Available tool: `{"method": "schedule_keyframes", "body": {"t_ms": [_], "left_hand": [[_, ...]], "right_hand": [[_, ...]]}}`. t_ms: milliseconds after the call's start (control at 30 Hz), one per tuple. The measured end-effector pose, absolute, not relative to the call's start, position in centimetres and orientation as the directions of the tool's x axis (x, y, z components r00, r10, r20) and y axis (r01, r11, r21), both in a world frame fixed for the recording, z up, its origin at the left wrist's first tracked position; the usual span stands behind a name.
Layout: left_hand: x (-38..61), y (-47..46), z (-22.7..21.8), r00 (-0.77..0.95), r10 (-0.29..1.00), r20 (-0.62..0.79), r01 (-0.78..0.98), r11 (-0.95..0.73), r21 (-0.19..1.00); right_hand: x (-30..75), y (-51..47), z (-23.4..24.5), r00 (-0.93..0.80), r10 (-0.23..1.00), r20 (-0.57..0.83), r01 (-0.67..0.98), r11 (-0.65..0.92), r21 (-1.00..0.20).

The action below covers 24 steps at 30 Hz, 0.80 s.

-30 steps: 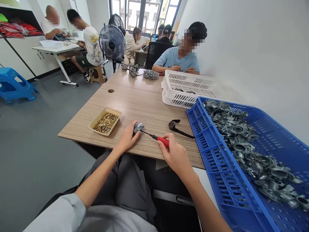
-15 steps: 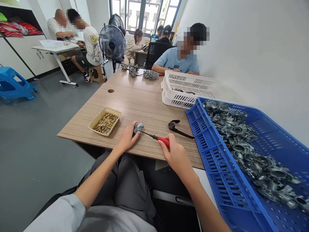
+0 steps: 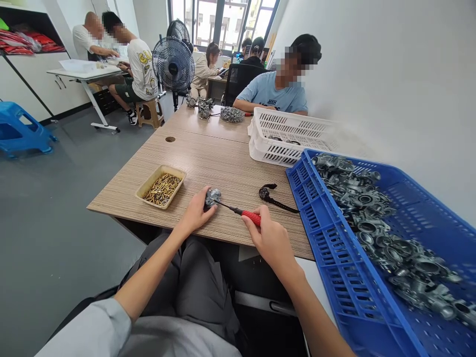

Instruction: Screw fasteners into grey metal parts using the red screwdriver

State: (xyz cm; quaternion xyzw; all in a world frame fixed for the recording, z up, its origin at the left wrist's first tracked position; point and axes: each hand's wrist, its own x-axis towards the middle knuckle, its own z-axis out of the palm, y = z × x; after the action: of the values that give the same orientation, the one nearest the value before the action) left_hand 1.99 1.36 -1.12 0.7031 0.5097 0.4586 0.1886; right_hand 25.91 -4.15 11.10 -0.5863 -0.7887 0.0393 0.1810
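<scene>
My left hand (image 3: 196, 212) grips a small silver metal part (image 3: 212, 196) and holds it down on the wooden table (image 3: 208, 158). My right hand (image 3: 270, 240) is closed round the red handle of a screwdriver (image 3: 245, 214), whose tip rests on the metal part. A shallow beige tray of brass screws (image 3: 162, 186) sits just left of my left hand. A black strap-like piece (image 3: 272, 196) lies on the table to the right of the part.
A blue crate (image 3: 334, 267) holding several silver metal castings stands at my right. White stacked baskets (image 3: 286, 135) sit behind it, with a person in a blue shirt (image 3: 275, 92) beyond. More people, a fan (image 3: 172, 65) and a blue stool (image 3: 19, 134) are farther back.
Both hands stay in place on the part and the screwdriver. The person in the blue shirt has shifted slightly.
</scene>
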Motion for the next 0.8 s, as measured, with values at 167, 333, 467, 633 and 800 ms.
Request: {"method": "schedule_keyframes", "body": {"t_ms": [167,333,467,633,800], "left_hand": [[2.0,1.3,-1.1,0.066,0.887,0.456,0.538,-0.417,0.732],[2.0,1.4,-1.2,0.061,0.889,0.454,0.555,-0.408,0.725],[2.0,1.4,-1.2,0.066,0.889,0.452,0.553,-0.41,0.726],[1.9,1.4,-1.1,0.064,0.892,0.448,0.549,-0.406,0.73],[1.9,1.3,-1.1,0.069,0.888,0.455,0.55,-0.414,0.725]], "right_hand": [[26.2,-4.4,12.1,-0.359,0.915,0.185,0.803,0.404,-0.438],[26.1,-4.5,11.7,-0.365,0.901,0.236,0.827,0.43,-0.361],[25.6,-4.4,11.0,-0.25,0.934,0.255,0.937,0.3,-0.179],[25.8,-4.4,11.6,-0.272,0.936,0.222,0.902,0.328,-0.282],[26.2,-4.4,12.0,-0.375,0.905,0.2,0.8,0.425,-0.424]]}}
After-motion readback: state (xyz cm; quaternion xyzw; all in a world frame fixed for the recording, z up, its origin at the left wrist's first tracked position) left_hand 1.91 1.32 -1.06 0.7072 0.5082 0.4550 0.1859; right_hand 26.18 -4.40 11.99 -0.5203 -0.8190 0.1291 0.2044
